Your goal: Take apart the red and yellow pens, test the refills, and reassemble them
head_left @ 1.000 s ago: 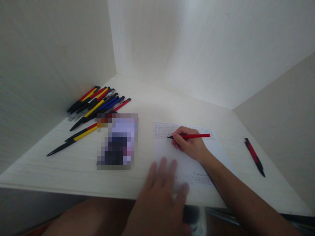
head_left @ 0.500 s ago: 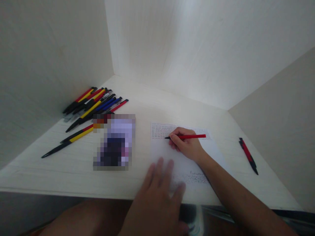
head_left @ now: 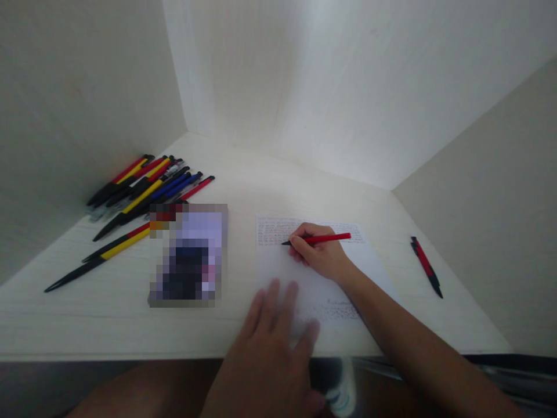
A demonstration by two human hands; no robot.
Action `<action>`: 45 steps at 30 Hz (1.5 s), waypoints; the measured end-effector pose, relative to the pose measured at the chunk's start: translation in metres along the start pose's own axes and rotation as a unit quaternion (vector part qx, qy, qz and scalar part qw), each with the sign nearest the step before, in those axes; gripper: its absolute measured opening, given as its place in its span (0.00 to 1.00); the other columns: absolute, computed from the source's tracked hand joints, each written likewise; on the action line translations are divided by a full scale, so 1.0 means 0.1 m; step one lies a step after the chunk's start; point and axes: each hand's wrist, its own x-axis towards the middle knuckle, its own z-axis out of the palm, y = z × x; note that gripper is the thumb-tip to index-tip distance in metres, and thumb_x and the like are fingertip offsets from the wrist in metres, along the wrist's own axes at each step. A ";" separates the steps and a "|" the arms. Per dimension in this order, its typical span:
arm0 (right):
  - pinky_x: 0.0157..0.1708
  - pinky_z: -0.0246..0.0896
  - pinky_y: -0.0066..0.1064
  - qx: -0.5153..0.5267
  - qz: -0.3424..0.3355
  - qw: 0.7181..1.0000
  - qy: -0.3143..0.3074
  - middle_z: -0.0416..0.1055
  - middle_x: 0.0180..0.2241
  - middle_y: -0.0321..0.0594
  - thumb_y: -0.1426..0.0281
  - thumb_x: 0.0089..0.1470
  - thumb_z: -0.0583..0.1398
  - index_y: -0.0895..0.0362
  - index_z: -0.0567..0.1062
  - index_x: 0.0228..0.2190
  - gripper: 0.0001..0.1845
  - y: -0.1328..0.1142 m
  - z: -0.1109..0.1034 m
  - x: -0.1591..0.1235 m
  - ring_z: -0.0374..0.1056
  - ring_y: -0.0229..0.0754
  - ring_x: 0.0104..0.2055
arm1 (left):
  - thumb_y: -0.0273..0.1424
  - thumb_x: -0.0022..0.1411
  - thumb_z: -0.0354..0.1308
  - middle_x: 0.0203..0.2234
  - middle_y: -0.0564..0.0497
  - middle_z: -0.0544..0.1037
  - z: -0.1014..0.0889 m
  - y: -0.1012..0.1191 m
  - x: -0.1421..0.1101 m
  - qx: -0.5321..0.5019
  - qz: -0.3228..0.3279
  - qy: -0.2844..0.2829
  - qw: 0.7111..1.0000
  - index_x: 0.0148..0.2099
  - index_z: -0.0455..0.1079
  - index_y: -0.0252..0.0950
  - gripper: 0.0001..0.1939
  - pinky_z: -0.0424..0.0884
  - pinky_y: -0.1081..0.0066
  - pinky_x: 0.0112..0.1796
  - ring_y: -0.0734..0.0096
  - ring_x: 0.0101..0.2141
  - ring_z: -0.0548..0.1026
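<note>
- At centre frame, the right hand [head_left: 319,252] is gripping a red pen [head_left: 328,238], its tip angling toward the upper rows' end.
- At lower centre, the left hand [head_left: 265,360] is lying wide-fingered over the paper sheet [head_left: 278,264].
- Handwriting is covering the sheet's upper band and a lower block; pale paper is showing between.
- At left, assorted pens [head_left: 143,194] are lying on the bench [head_left: 108,325].

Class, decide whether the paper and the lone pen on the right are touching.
Apart; the head view shows desk between the paper and lone pen.
</note>
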 end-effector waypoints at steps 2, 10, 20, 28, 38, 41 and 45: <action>0.22 0.56 0.27 0.000 -0.006 1.000 0.003 0.73 0.23 0.36 0.70 0.56 0.58 0.57 0.73 0.26 0.08 0.00 0.00 0.00 0.64 0.34 0.23 | 0.52 0.55 0.63 0.66 0.35 0.55 0.00 0.00 -0.01 0.000 0.000 -0.003 1.000 0.61 0.69 0.45 0.34 0.53 0.31 0.56 0.26 0.64 0.48; 0.21 0.55 0.27 -0.005 -0.011 1.000 0.003 0.72 0.23 0.36 0.70 0.56 0.58 0.57 0.72 0.26 0.08 0.01 0.00 0.01 0.63 0.34 0.23 | 0.46 0.54 0.65 0.66 0.38 0.56 -0.01 -0.01 -0.03 0.020 0.001 0.007 1.000 0.59 0.71 0.45 0.30 0.55 0.32 0.56 0.27 0.64 0.50; 0.21 0.55 0.26 0.003 -0.006 1.000 0.004 0.71 0.22 0.36 0.69 0.56 0.58 0.57 0.72 0.26 0.08 0.00 0.00 0.01 0.63 0.34 0.23 | 0.42 0.55 0.65 0.66 0.39 0.56 -0.01 -0.02 -0.04 0.035 0.012 0.012 0.999 0.59 0.70 0.43 0.29 0.55 0.33 0.57 0.29 0.64 0.49; 0.22 0.56 0.27 0.008 -0.013 1.000 0.005 0.71 0.23 0.36 0.69 0.55 0.57 0.57 0.72 0.25 0.08 -0.05 -0.01 0.00 0.63 0.34 0.24 | 0.41 0.56 0.63 0.64 0.36 0.60 -0.06 -0.02 -0.02 0.035 0.028 0.013 0.999 0.59 0.69 0.42 0.29 0.59 0.33 0.54 0.27 0.63 0.53; 0.19 0.58 0.28 0.075 -0.008 0.996 0.044 0.71 0.23 0.36 0.63 0.59 0.57 0.56 0.72 0.27 0.12 0.01 -0.03 0.03 0.63 0.34 0.20 | 0.39 0.55 0.64 0.65 0.38 0.59 -0.08 -0.02 -0.02 0.041 0.021 -0.003 0.999 0.59 0.69 0.44 0.29 0.58 0.33 0.55 0.28 0.63 0.53; 0.26 0.65 0.31 0.076 -0.048 0.988 0.128 0.75 0.33 0.41 0.59 0.62 0.54 0.55 0.75 0.38 0.14 0.03 -0.20 0.08 0.70 0.37 0.28 | 0.40 0.55 0.64 0.67 0.41 0.56 -0.11 -0.02 -0.03 0.029 0.007 -0.003 1.000 0.59 0.69 0.47 0.29 0.56 0.36 0.58 0.32 0.65 0.50; 0.37 0.64 0.34 -0.099 -0.117 0.981 0.123 0.76 0.38 0.41 0.62 0.61 0.57 0.54 0.77 0.38 0.12 0.04 -0.53 0.10 0.70 0.41 0.39 | 0.44 0.57 0.64 0.67 0.43 0.55 -0.16 0.00 -0.04 0.010 -0.008 -0.016 1.000 0.60 0.69 0.49 0.29 0.52 0.40 0.60 0.38 0.66 0.49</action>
